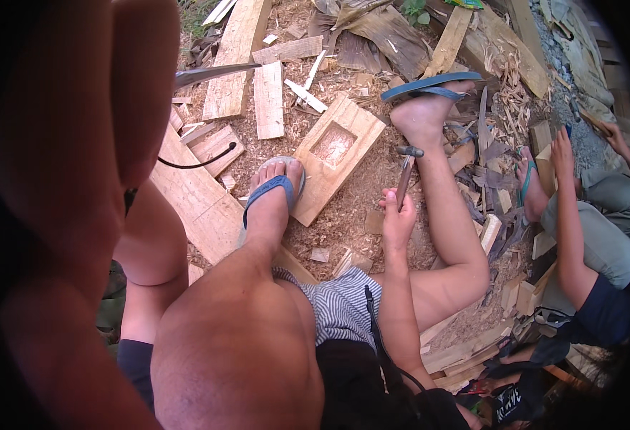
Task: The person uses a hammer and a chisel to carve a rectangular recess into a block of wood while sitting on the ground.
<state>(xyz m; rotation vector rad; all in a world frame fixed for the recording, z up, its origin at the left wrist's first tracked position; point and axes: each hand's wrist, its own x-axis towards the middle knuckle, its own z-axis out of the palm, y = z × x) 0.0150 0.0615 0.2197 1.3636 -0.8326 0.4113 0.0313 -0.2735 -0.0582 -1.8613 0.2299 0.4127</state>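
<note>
My right hand (398,218) is closed round the wooden handle of a hammer (405,172), its metal head pointing up, apart from the wood. A blurred, shadowed shape fills the left side close to the lens. It looks like my left hand (139,79), with its grip hidden. Past its edge a dark pointed metal blade (218,74) sticks out; what holds it is hidden. On the wood chips lies a pale wooden block (361,132) with a rectangular recess (333,146) cut into it. My left foot (272,204), in a blue flip-flop, rests against the block's near left edge.
My bent right leg (451,208) lies right of the block. Boards (236,64), offcuts (268,100) and shavings cover the ground. At the right another person (580,229) sits, with a hammer (593,120) in one hand. A thin black cable (200,164) curves in at left.
</note>
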